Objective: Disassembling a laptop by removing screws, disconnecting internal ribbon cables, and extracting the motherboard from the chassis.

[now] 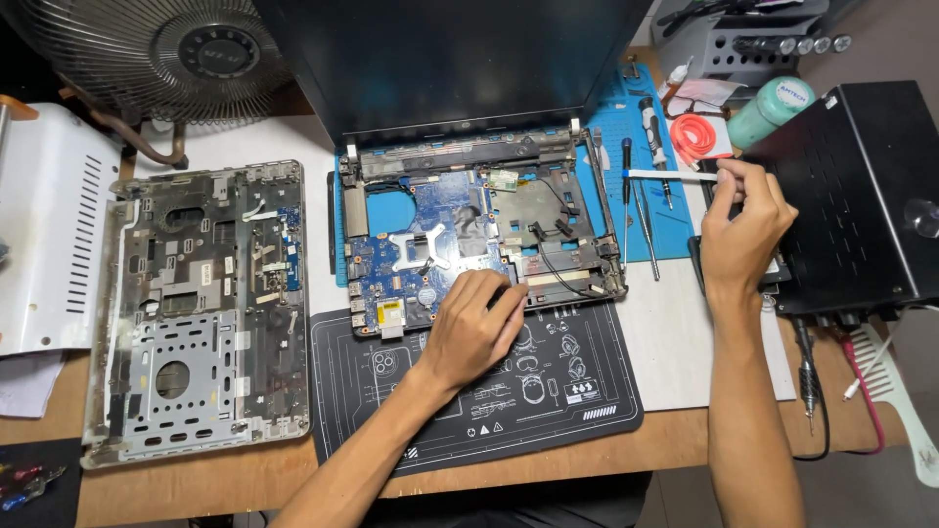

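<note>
From the head camera I looked straight down on a wooden workbench. In the middle sat an opened laptop base, its blue circuit board bare and its dark screen tilted up at the back. The base rested partly on a blue mat and partly on a black work mat printed with white diagrams.

My left hand lay on the front edge of the laptop base, fingers curled down and pressing on the frame just right of the circuit board; I could not tell whether it gripped anything under the fingertips. My right hand was raised to the right of the base, over the edge of the blue mat, fingers pinched shut on a thin white stick-like tool that pointed left with a blue tip.

Just beside that tool, several screwdrivers lay on the blue mat. A black box-shaped unit stood near the right hand, with a green bottle and a coil of red cord behind it.

Well apart to the left lay the removed grey laptop cover, inner side up. A white vented panel sat left of it, and a fan stood at the top left.
</note>
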